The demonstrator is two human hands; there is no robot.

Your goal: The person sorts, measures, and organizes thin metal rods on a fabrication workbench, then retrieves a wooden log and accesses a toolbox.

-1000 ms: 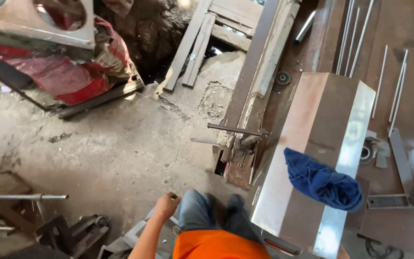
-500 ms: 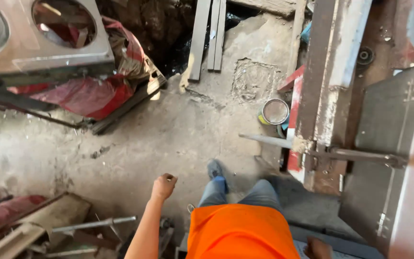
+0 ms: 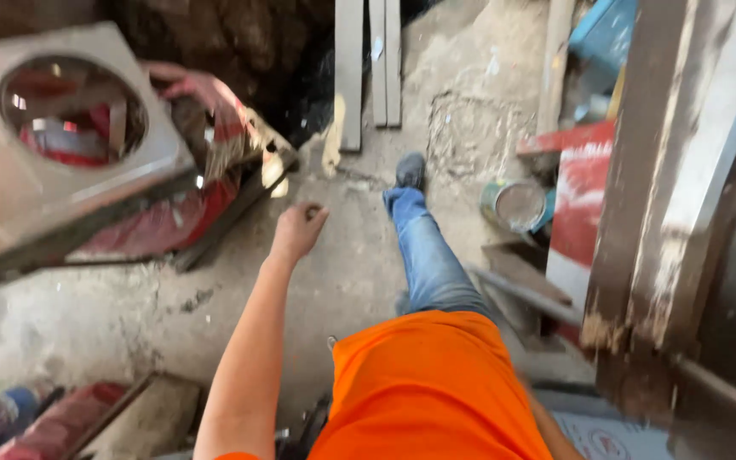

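— Your left hand (image 3: 297, 230)?
— Loosely curled, holding nothing, swung out above the concrete floor (image 3: 129, 307) near the metal plate with round holes (image 3: 70, 162).
— Your right hand?
— Hidden behind your orange shirt (image 3: 428, 383); can't tell.

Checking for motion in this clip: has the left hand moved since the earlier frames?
Yes. The left hand has swung forward, away from the orange shirt and toward the planks on the ground, fingers loosely curled and holding nothing.

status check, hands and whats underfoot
Left hand loosely curled, holding nothing. Right hand out of view. Paint can and metal bar close beside the leg.
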